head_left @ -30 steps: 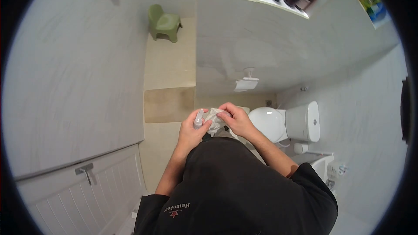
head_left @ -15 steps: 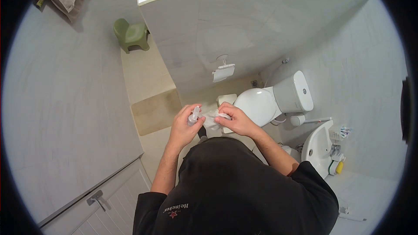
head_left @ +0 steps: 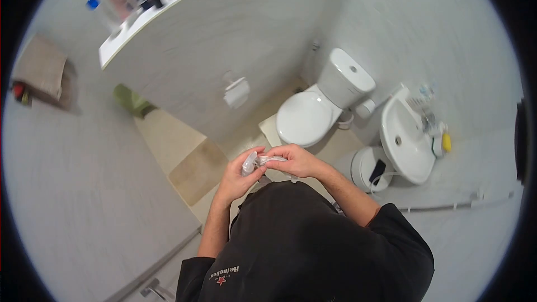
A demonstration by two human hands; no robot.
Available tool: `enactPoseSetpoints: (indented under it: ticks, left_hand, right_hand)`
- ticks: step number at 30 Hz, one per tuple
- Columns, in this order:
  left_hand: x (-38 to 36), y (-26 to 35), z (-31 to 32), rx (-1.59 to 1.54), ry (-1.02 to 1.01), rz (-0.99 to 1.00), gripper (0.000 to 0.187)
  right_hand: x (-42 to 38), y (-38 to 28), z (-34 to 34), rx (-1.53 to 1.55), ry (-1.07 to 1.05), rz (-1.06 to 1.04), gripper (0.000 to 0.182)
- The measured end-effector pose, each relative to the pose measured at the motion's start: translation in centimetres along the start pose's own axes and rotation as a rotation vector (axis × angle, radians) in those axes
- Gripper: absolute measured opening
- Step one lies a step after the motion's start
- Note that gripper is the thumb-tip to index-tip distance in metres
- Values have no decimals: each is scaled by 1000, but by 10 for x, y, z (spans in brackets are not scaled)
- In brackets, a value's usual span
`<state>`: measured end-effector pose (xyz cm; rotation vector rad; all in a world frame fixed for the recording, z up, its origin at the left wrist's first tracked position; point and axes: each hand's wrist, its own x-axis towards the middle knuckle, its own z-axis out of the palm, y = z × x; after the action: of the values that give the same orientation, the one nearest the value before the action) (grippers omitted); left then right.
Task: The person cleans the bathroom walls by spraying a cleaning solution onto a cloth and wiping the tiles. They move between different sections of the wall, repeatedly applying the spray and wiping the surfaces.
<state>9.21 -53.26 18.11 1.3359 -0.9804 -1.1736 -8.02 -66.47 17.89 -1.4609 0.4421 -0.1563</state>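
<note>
A person's two hands hold a small clear bottle and a crumpled white tissue in a bathroom, seen from above.
From the middle of the view, the left hand (head_left: 235, 182), at seven o'clock, is clasped around the small clear bottle (head_left: 248, 164); the right hand (head_left: 300, 161), toward five o'clock, pinches the crumpled white tissue (head_left: 273, 159) just beside the bottle. The fingertips nearly meet, in front of a black T-shirt (head_left: 313, 235). From the hands, a white toilet (head_left: 305, 122) with its lid down stands at one o'clock, and a toilet-roll holder (head_left: 236, 93) is on the wall at eleven. A washbasin (head_left: 415, 154) is at three o'clock, with a black phone (head_left: 378, 170) lying on a round white bin (head_left: 363, 163) beside it. A brown mat (head_left: 197, 169) lies at nine.
</note>
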Motion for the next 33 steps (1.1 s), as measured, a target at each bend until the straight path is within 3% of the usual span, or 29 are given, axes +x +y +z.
enactPoseSetpoints:
  ticks: [5, 12, 15, 23, 28, 33]
  left_hand:
    - [-5, -16, 66, 94, -186, 6, 41]
    - [-34, -11, 154, 246, -280, 24, 36]
    - [-39, -16, 176, 300, -356, 71, 35]
    - [-40, -18, 196, 448, -380, 247, 35]
    - [-24, -24, 182, 367, -379, 89, 35]
    - [7, -26, 163, 288, -405, 6, 36]
  right_hand:
    - [-96, 25, -11, 106, 214, 7, 20]
    - [-218, 65, 0, 348, 478, 18, 19]
    - [-251, 88, 0, 310, 409, 83, 19]
    - [-258, 93, 16, 664, 575, -180, 17]
    - [-243, 94, 18, 793, 657, -262, 16]
    - [-218, 100, 10, 968, 693, -186, 25]
